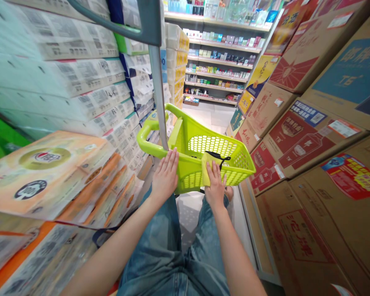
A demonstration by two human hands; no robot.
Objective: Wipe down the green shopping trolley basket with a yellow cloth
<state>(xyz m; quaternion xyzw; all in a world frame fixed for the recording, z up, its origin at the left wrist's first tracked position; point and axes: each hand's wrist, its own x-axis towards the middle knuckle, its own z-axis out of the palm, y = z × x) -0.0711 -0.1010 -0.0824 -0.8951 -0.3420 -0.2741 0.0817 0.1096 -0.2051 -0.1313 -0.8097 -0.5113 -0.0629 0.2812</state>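
Observation:
A lime green plastic shopping basket point(234, 164) on a grey metal pole handle point(158, 82) stands in a narrow aisle in front of my knees. My left hand point(165, 176) lies flat on the basket's near rim beside the pole, fingers stretched out. My right hand point(215, 183) rests against the basket's near wall, fingers extended upward onto the rim. A black strap point(219, 157) hangs over the rim just above my right hand. The basket looks empty inside. I wear blue jeans point(172, 255).
Stacked packs of tissue paper point(80, 82) and orange packs point(49, 172) wall the left. Brown and red cardboard cartons point(311, 144) line the right. Shelves of small goods point(222, 61) stand at the far end, past a pale tiled floor point(209, 115).

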